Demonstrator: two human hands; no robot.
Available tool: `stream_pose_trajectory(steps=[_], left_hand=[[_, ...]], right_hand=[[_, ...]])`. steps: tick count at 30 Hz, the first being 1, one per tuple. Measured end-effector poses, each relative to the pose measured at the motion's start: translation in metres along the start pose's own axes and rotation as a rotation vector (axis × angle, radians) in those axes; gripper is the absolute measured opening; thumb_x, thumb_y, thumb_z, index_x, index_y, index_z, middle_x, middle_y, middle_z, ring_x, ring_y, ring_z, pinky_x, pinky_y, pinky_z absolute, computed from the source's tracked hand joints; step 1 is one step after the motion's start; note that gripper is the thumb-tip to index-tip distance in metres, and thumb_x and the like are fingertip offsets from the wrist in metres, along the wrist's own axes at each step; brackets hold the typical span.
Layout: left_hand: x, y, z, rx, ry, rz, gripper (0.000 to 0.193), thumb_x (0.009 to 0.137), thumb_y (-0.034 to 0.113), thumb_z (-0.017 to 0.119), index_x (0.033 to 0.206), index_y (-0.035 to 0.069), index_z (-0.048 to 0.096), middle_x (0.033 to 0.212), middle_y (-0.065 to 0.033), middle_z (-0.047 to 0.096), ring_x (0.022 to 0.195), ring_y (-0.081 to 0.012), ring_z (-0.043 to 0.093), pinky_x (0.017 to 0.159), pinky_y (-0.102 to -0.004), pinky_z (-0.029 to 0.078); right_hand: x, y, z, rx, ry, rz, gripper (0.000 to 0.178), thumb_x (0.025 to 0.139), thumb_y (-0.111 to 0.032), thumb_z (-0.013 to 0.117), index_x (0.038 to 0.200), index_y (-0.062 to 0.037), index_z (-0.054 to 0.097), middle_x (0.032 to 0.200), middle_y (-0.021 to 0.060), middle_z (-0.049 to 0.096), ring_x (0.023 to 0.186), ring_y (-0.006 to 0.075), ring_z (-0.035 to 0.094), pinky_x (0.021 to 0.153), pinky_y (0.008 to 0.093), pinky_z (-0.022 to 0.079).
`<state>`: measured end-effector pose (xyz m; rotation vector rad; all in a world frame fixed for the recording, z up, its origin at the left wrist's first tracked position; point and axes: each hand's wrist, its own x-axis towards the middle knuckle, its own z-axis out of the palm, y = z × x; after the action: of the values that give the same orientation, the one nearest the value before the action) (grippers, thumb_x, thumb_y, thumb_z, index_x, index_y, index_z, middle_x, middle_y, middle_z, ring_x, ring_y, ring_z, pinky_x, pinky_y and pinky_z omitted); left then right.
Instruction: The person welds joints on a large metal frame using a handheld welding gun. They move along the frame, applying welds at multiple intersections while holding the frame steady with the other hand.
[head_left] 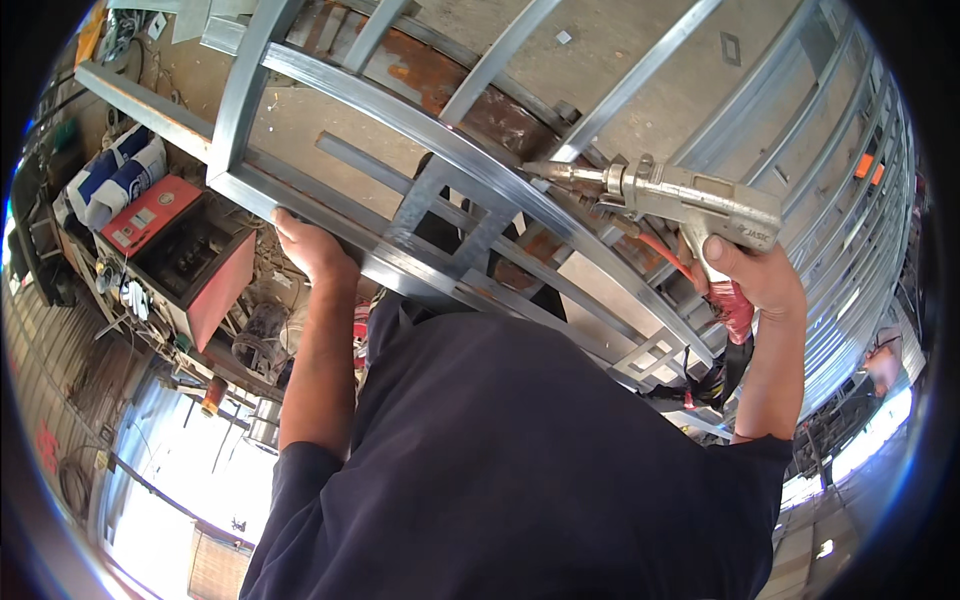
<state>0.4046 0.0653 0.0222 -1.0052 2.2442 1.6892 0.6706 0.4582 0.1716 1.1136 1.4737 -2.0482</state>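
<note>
My right hand (768, 278) is wrapped round the grip of a silver welding gun (700, 195). Its narrow nozzle points left, and the tip is at the long curved bar of a shiny metal frame (400, 108); whether they touch I cannot tell. Red wrapping (733, 312) covers the lower grip, and an orange hose (665, 250) runs beside it. At the frame's near left corner, my left hand (312, 250) grips the tube, thumb on top and the other fingers hidden below. Flat cross pieces (418, 200) join the bars between my hands.
A rusty beam (425, 75) lies under the frame. Left of me stands a red box (222, 295) with a dark open top, beside a blue and white sack (125, 170). Many long metal bars (850, 200) curve along the right. Dark cables (705, 385) hang below my right hand.
</note>
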Motion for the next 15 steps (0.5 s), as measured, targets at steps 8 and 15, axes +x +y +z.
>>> stream_pose_trajectory(steps=[8,15], left_hand=[[0.001,0.002,0.002,0.050,0.008,-0.011,0.058,0.107,0.048,0.040,0.134,0.000,0.061,0.122,-0.0135,0.068,0.107,-0.0288,0.067,0.095,-0.0420,0.054],[0.009,-0.003,-0.001,0.067,0.009,0.023,0.060,0.106,0.046,0.041,0.132,-0.003,0.063,0.124,-0.0162,0.069,0.106,-0.0313,0.068,0.094,-0.0420,0.054]], right_hand=[[-0.009,0.026,-0.007,-0.051,0.012,0.092,0.065,0.092,-0.039,0.083,0.138,0.0018,0.061,0.087,0.0069,0.068,0.069,0.0143,0.065,0.062,0.0305,0.055],[-0.012,0.027,-0.003,-0.048,0.008,0.033,0.065,0.094,-0.039,0.081,0.139,0.0024,0.060,0.088,0.0079,0.068,0.068,0.0146,0.065,0.062,0.0307,0.055]])
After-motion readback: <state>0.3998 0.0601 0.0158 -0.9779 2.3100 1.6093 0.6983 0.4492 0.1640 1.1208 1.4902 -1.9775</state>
